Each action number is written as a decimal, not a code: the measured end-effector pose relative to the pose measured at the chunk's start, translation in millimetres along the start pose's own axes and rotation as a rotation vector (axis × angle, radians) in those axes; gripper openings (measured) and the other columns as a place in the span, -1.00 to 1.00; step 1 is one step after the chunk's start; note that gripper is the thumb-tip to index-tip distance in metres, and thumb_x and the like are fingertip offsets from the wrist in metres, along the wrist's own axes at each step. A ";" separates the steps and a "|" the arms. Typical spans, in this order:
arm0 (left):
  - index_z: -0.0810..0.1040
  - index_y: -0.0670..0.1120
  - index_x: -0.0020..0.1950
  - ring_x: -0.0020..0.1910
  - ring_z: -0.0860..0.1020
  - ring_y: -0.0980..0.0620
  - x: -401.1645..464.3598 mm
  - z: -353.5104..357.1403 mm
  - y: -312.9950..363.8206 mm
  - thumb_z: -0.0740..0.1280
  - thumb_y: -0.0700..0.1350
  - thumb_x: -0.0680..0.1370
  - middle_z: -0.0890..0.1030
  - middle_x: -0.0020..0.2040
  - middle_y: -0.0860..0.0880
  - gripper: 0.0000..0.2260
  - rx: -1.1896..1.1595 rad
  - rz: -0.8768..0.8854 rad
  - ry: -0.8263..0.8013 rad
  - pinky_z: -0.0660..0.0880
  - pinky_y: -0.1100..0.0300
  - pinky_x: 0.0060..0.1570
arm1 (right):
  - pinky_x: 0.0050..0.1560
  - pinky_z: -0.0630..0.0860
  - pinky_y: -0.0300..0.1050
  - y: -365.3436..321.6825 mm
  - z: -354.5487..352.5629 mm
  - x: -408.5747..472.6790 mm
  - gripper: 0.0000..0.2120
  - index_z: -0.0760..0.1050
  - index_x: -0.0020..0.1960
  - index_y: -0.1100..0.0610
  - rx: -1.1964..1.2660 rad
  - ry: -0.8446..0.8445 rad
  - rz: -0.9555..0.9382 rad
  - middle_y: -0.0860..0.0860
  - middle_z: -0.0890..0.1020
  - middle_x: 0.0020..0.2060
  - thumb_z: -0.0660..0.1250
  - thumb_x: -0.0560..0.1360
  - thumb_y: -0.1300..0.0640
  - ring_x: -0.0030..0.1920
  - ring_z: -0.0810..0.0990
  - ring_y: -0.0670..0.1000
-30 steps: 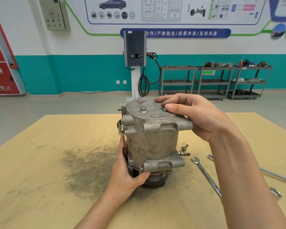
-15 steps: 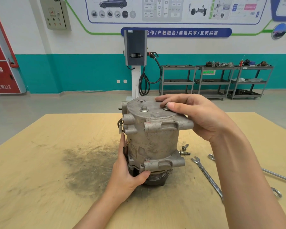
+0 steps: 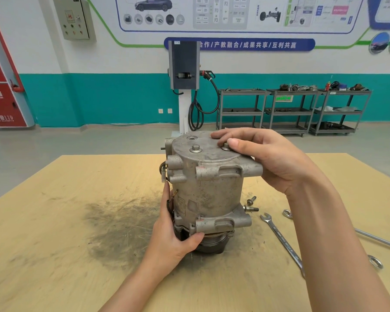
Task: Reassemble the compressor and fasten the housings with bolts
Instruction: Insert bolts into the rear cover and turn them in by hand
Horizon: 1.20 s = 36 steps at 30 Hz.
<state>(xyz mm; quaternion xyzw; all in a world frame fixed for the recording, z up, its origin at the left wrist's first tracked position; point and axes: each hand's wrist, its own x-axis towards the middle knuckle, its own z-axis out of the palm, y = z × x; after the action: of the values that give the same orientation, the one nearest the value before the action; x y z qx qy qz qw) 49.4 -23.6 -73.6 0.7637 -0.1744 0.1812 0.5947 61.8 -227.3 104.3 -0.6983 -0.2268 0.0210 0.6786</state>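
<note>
Pale plywood forms the tabletop (image 3: 54, 221), and a dark smear of grime lies left of its middle. Just right of that smear the left hand (image 3: 173, 239) grips the compressor (image 3: 207, 194) low on its left flank, thumb curled across the front onto the lower mounting lug, the other fingers reaching round the side out of sight. The compressor stands upright near the middle of the tabletop, its long axis vertical, pulley end down and the flat end cover facing up.

On that cover one bolt (image 3: 195, 148) sits seated left of centre. To its right a second bolt head (image 3: 225, 147) lies directly under the right hand (image 3: 277, 163), pinched between thumb and forefinger, while the palm drapes over the cover's right rim. So the fastener points straight down along the housing's axis, and the right hand is the nearer one; by my judgement the coming move is a finger-turn about that vertical line while the left hand braces the body against twisting.

Further right, toward the tabletop's right edge, two loose bolts (image 3: 250, 204) lie beside the compressor's base, then a combination wrench (image 3: 282, 242), both untouched.
</note>
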 end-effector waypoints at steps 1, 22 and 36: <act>-0.08 0.01 0.60 0.38 0.36 0.36 -0.1 0.1 0.2 0.48 0.14 0.28 0.34 0.36 0.48 0.06 -0.001 0.001 0.000 0.30 0.47 0.30 | 0.18 0.55 -0.15 0.0 0.2 0.2 -0.89 0.62 -0.12 0.20 -0.001 0.004 0.003 0.03 0.68 0.12 0.32 0.50 0.30 0.16 0.63 -0.03; -0.04 -0.04 0.61 0.32 0.40 0.39 -1.2 0.6 -2.9 0.48 0.12 0.28 0.39 0.32 0.47 0.05 0.004 -0.023 0.013 0.30 0.55 0.20 | 0.22 0.54 -0.05 0.1 4.8 3.0 -0.86 0.58 -0.22 0.16 -0.034 0.067 0.013 0.01 0.69 0.07 0.37 0.48 0.31 0.14 0.64 0.01; -0.04 -0.03 0.61 0.36 0.38 0.35 -1.7 1.5 3.6 0.49 0.13 0.26 0.39 0.36 0.40 0.06 -0.007 -0.044 0.023 0.30 0.48 0.28 | 0.19 0.56 -0.06 2.1 1.9 3.0 -0.82 0.64 -0.16 0.09 -0.009 0.059 -0.008 0.01 0.70 0.05 0.48 0.25 0.11 0.17 0.62 0.04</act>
<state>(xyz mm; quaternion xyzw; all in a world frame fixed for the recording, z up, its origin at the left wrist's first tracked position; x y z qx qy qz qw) 46.4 -25.8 -71.7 0.7631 -0.1511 0.1761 0.6032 64.4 -224.4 102.9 -0.7009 -0.2094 -0.0033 0.6818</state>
